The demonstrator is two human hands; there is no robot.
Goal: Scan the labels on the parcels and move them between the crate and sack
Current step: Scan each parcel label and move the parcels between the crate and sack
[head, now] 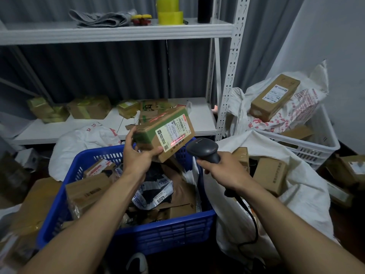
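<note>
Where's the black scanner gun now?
In the head view, the scanner is right of centre in the right hand, over the blue crate near the white sack, aimed at the box the left hand holds.

A white metal shelving rack [235, 66] stands against a grey pleated curtain [98, 76]. On its upper shelf [118, 33] lie some folded grey woven cloths [100, 17], loosely stacked. Just beside them to the right sit small red and yellow items [141, 18] (too blurred to name). Next come two rolls of yellow-green tape [169, 11], one stacked on the other. A black cylinder [204, 9] stands upright near the right-hand post. A pale wall [335, 36] fills the upper right. At the bottom edge, on the dark floor [347, 224], the toe of a white and dark shoe [137, 263] shows.
</note>
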